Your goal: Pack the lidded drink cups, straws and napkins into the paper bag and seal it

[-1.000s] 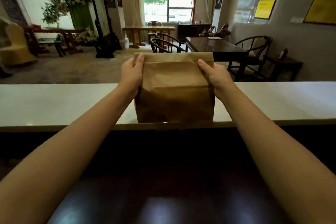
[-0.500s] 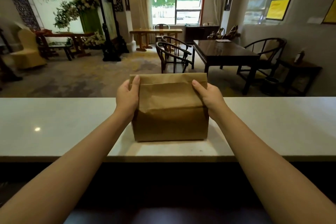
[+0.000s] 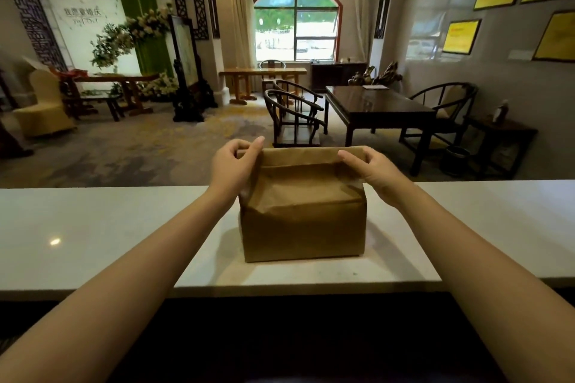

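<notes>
Brown paper bag (image 3: pixel 303 224) upright on white counter (image 3: pixel 102 236), top folded over toward the camera into a flat band. Left hand (image 3: pixel 234 168) pinching the fold's left end, thumb and fingers closed on the paper; right hand (image 3: pixel 371 169) pinching the right end likewise. Both forearms stretched forward over the counter's dark near edge. Bag's contents hidden. Beyond the counter: dark wooden table (image 3: pixel 378 102) flanked by round-backed chairs (image 3: pixel 294 116), arched window (image 3: pixel 297 22) on the far wall, yellow framed plaques (image 3: pixel 462 36) on the right wall.

"我愿意婚庆" on white backdrop (image 3: pixel 82 25)
</notes>
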Motion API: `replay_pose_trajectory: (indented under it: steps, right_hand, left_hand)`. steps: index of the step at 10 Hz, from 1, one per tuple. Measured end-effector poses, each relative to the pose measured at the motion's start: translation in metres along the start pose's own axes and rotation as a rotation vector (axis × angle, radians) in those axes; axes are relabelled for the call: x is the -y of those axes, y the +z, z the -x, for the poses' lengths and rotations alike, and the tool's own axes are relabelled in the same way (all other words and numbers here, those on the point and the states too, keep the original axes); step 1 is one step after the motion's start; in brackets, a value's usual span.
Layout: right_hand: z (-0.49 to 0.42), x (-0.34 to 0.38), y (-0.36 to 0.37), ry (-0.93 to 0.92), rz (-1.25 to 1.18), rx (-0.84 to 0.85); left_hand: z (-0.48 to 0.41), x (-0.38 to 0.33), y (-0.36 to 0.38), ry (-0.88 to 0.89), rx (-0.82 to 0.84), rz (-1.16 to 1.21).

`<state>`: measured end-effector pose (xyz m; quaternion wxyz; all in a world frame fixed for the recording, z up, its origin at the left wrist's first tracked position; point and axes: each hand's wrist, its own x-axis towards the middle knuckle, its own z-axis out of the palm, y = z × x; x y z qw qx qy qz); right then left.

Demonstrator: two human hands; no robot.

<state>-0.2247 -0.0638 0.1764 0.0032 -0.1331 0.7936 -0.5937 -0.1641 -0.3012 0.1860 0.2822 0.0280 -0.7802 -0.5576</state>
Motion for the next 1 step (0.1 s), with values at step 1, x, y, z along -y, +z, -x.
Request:
replay_pose_trajectory:
  steps: [1]
  right_hand:
    - [0.0000,0.0270,-0.0117,0.012,0.139,0.025]
  left_hand:
    - [-0.0117,-0.0225,-0.0080,0.071,0.028,-0.098]
